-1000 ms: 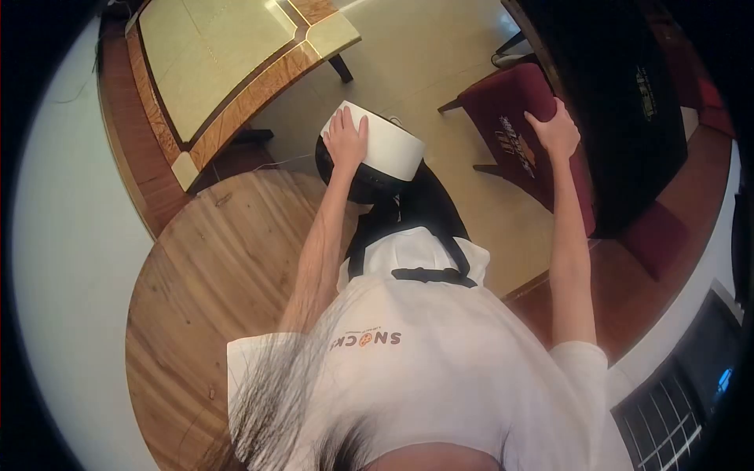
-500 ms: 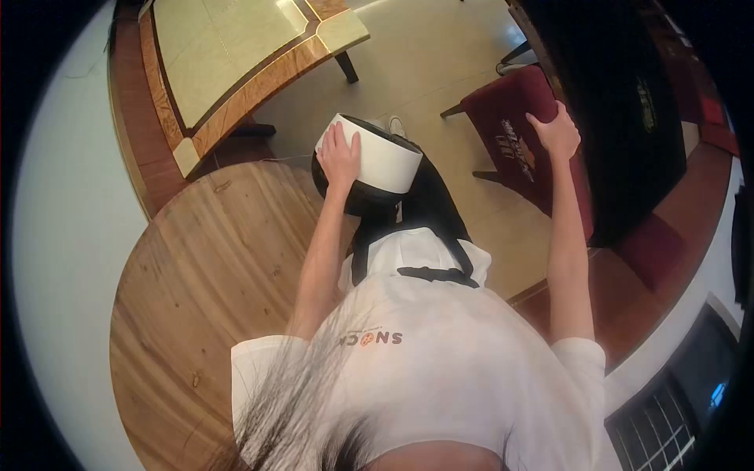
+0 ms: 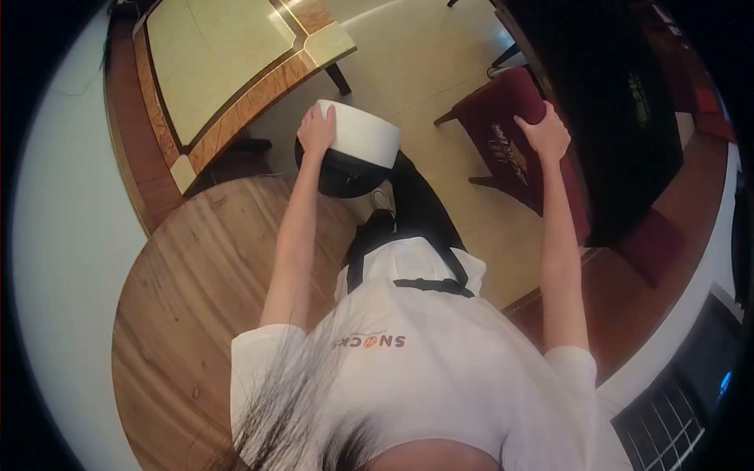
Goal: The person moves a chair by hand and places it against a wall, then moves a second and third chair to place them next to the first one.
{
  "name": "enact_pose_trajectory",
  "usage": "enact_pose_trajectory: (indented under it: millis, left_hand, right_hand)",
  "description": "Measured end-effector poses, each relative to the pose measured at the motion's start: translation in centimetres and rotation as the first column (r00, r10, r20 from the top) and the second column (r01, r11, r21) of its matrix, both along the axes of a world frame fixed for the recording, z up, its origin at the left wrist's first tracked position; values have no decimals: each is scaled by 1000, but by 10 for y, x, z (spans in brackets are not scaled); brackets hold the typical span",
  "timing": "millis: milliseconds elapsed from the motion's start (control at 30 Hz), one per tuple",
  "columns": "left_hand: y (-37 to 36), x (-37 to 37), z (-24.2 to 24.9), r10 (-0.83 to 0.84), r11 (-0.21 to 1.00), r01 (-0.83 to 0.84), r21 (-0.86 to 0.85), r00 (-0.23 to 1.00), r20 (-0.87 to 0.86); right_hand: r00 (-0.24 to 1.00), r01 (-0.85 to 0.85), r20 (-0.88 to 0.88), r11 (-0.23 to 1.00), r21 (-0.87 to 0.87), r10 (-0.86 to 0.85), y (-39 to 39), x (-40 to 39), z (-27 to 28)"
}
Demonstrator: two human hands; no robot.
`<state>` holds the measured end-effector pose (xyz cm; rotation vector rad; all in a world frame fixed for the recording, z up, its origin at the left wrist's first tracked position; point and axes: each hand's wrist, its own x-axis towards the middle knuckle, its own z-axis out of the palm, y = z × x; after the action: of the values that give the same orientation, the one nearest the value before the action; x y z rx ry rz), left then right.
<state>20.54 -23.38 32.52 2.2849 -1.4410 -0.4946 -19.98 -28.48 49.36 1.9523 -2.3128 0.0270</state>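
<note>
My left hand (image 3: 317, 129) is closed over the top edge of a chair (image 3: 361, 135) with a curved white back and a black lower part. Its legs are hidden from view. On the right, my right hand (image 3: 547, 135) is wrapped round the upper edge of a maroon chair (image 3: 503, 118), whose back cover carries a printed logo. Its thumb lies on the side facing me. The maroon chair stands against a dark-covered table (image 3: 620, 118).
A round wooden table (image 3: 212, 290) is close on my left. Beyond it stands a marble-topped table (image 3: 228, 55) with a wood border. Tiled floor (image 3: 393, 47) runs between the furniture. A white wall (image 3: 63, 196) curves along the far left.
My left hand and the white-backed chair have shifted left, away from my legs, and one of my shoes shows beside it. My right hand keeps its hold on the maroon chair.
</note>
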Motion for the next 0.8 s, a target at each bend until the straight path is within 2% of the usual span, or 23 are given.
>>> enact_pose_trajectory:
  millis: [200,333,600,733,800]
  left_hand:
    - [4,-3,1,-15,1000,15,-17,1000,-23]
    - [7,-6,6,-31,999,32,-34,999,35]
    - [5,24,8,-93,993,92,-67,996,-4]
    - [-6,32,5,-76,997,76,0,997,-29]
    - [-24,31,25,-103,990,103,101,995,0]
  right_hand:
    - [999,-41,-9,998,-38,41,-6,7,0]
    - [998,-60,19,998,-38,60,-2,13,-1]
    - [999,-39,20,997,-68,40,0,25,-4]
    - [995,-82,47,989,-120,88,2,36,-7]
    - [993,-87,59,980,-181,99,-4,40,-7]
